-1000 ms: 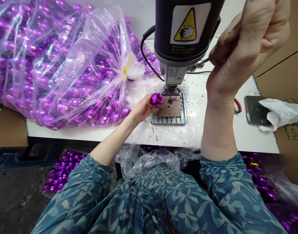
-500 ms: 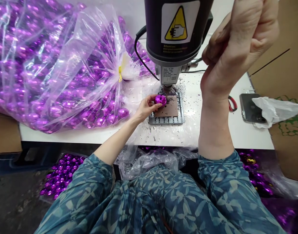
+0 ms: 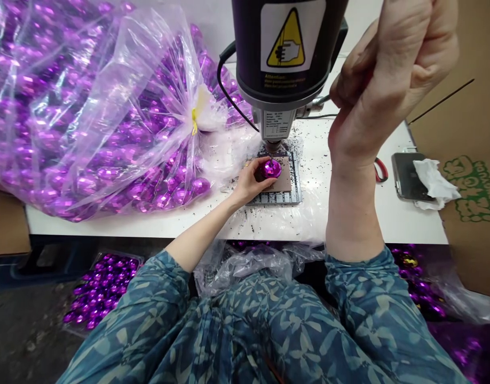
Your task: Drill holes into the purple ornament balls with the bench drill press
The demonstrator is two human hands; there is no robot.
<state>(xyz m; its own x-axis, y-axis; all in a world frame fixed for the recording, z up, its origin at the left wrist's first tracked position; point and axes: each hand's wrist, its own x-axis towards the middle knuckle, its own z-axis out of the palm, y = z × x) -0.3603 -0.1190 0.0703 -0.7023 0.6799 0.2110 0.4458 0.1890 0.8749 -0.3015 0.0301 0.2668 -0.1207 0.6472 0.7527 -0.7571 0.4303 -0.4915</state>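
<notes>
Centrally, just below the middle of the frame, one shiny purple faceted egg-shaped bauble [image 3: 270,169] sits on a brown card pad [image 3: 282,180] lying on the grey slotted metal drill table [image 3: 277,197], directly under the thin bit of the single dark drill press [image 3: 285,53]. Its mirrored facets catch white glints, and its top points up at the bit. The left hand [image 3: 251,182] reaches in from the lower left, its fingers [image 3: 258,162] curled around the bauble's left side, pinching it in place. The right hand [image 3: 393,69], raised at the upper right, has its fingers pressed together in a fist around the press's lever, which is mostly hidden. One big clear plastic bag [image 3: 88,106], tied with a yellow tie, fills the upper left of the white worktop [image 3: 389,224]; the purple baubles inside are too many to count. Dark shavings speckle the worktop around the drill table. One dark phone [image 3: 405,173] lies at the right edge, under a crumpled white tissue [image 3: 433,184].
</notes>
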